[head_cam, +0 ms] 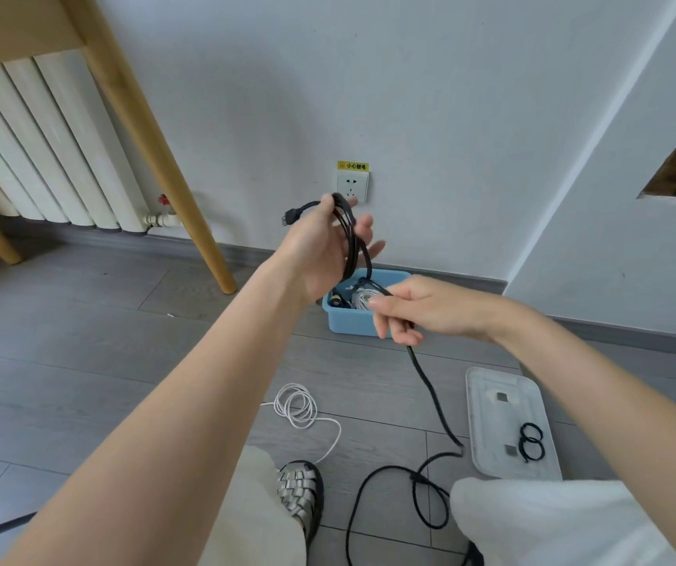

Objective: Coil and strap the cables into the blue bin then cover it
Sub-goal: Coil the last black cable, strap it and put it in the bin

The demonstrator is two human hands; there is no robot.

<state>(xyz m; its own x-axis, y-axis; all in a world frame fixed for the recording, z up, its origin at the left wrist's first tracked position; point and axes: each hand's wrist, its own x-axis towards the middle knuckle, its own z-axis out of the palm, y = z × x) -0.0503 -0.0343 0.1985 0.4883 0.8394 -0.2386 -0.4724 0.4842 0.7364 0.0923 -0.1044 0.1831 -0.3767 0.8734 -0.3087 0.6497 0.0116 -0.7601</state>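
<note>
My left hand [324,251] is raised in front of the wall and holds several loops of a black cable [434,398]; its plug end sticks out to the left. The same cable runs down through my right hand [414,310], which pinches it just above the blue bin [348,318]. From there it trails to the floor and curls in loose loops near my knee. The bin stands against the wall with a white coiled cable and dark connectors inside. A clear lid [503,418] lies on the floor at right with two black strap rings [531,442] on it.
A white cable [297,406], partly coiled, lies on the grey floor in front of my sandalled foot [301,492]. A wall socket [352,186] sits above the bin. A wooden chair leg [172,173] and a white radiator [38,153] stand to the left.
</note>
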